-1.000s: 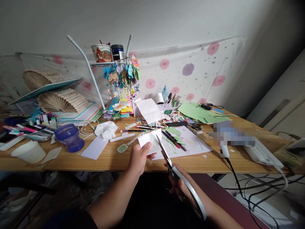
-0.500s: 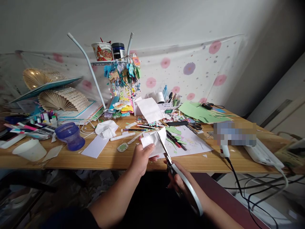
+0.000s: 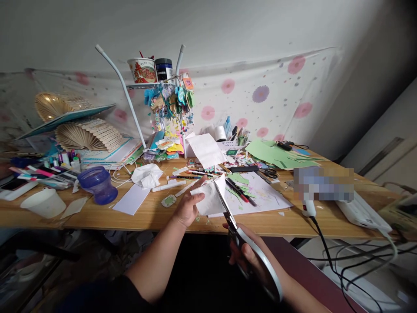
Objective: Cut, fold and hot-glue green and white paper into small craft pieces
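- White paper (image 3: 211, 198), a small folded-looking piece, is held up over the near edge of the wooden desk (image 3: 97, 217), just left of the scissors (image 3: 228, 213).
- The scissor blades sit against the paper's right side, so a cut looks under way; part of that edge curls up, while the rest of the piece seems uncut.
- How much cutting remains cannot be told from this view.
- The left hand (image 3: 187, 208) pinches the paper, thumb on top and fingers closed underneath.
- The right hand (image 3: 244, 254) is wrapped through the grey scissor handles, closed around them; the blades look only slightly parted.
- Beyond lie a large white sheet (image 3: 260, 193) with green scraps, pens (image 3: 239, 191) and a purple cup (image 3: 97, 184) to the far left.
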Tool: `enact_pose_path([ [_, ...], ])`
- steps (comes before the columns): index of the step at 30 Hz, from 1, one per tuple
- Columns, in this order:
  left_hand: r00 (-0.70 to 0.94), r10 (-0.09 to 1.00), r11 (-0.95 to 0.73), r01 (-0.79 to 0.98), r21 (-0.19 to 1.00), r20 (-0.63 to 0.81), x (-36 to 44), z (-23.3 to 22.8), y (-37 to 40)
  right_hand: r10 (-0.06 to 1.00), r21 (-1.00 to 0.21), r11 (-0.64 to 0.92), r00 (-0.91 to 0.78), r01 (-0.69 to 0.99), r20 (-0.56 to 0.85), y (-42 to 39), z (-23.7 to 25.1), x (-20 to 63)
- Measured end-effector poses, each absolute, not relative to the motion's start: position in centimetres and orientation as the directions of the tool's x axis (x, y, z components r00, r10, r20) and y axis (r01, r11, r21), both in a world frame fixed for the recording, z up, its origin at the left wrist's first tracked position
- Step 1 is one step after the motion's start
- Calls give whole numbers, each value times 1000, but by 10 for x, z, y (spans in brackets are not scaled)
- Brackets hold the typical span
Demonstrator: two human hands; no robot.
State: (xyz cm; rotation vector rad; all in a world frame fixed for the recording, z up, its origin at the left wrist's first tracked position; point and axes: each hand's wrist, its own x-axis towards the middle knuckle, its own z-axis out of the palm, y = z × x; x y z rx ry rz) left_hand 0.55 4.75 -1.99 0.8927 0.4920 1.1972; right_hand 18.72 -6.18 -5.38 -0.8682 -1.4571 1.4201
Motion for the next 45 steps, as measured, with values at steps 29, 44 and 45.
enact_pose_path([
  [29,299,942,12,-482,876,151,19,-12,77,961,-960,272,-31,-62,274,-16,-19,221],
  [44,109,955,-218,-369,904,275,14,-26,108,987,-922,82,95,379,127,22,-11,276],
  [45,78,945,-281,-307,909,318,13,-26,111,988,-922,88,86,378,130,21,-12,278],
])
